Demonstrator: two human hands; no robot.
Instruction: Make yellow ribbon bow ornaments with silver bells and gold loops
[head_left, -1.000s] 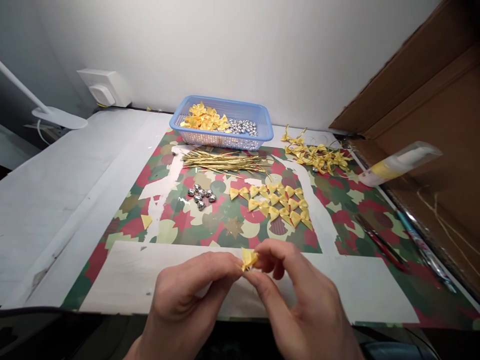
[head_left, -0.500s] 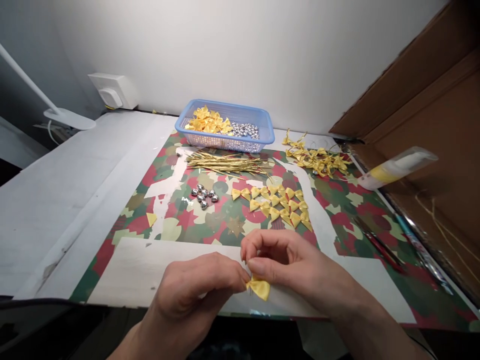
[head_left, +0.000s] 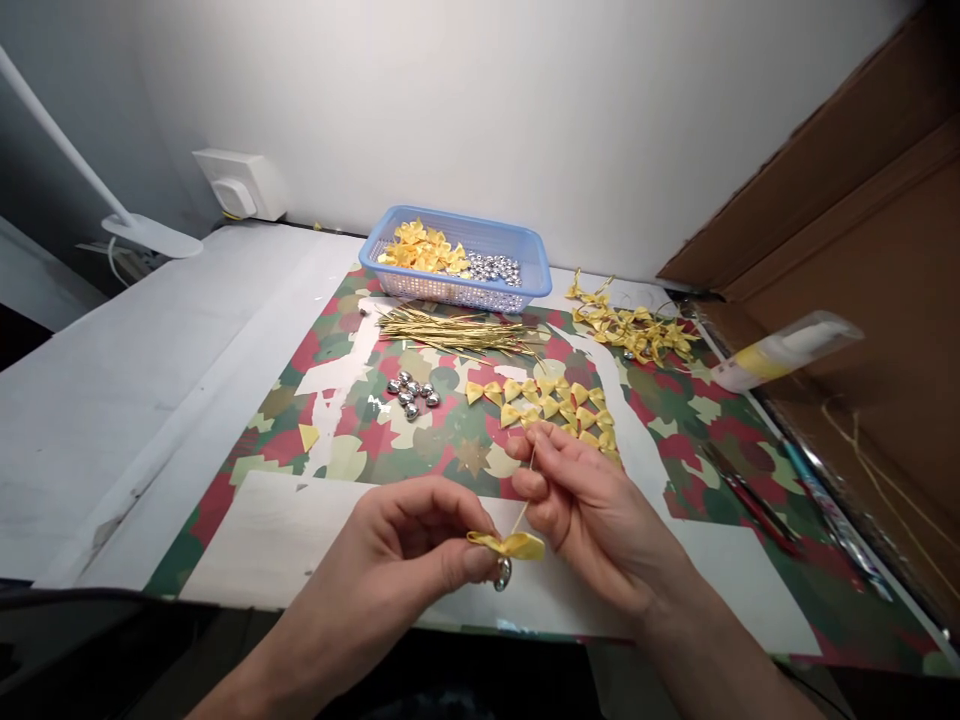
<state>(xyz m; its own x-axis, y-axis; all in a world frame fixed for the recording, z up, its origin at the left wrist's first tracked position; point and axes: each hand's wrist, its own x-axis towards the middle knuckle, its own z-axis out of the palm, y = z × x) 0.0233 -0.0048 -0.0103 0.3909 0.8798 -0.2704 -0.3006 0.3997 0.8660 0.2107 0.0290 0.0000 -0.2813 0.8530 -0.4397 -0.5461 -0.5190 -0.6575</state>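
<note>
Between thumb and fingers, my left hand (head_left: 420, 545) pinches a yellow bow (head_left: 521, 546) near the table's front edge. A silver bell (head_left: 503, 574) hangs just under the bow. My right hand (head_left: 585, 500), up and to the right, grips a thin gold wire (head_left: 523, 505) that runs down to the bow. Beyond my right hand lie rows of yellow bows (head_left: 553, 390), partly covered by it. Several silver bells (head_left: 412, 392) sit in a cluster on the patterned sheet. Behind them is a bundle of gold wires (head_left: 457, 332).
A blue basket (head_left: 457, 290) with bows and bells stands at the back. Bows with wires (head_left: 637, 332) are heaped to its right. Farther right are a bottle (head_left: 784, 350), red-handled tool (head_left: 757, 510) and cardboard (head_left: 862, 220). A lamp (head_left: 142, 232) stands left.
My right hand has moved up from the bow, with wire now stretched below it. My left hand's grip has turned, and the bell beneath the bow now shows. The view has shifted slightly.
</note>
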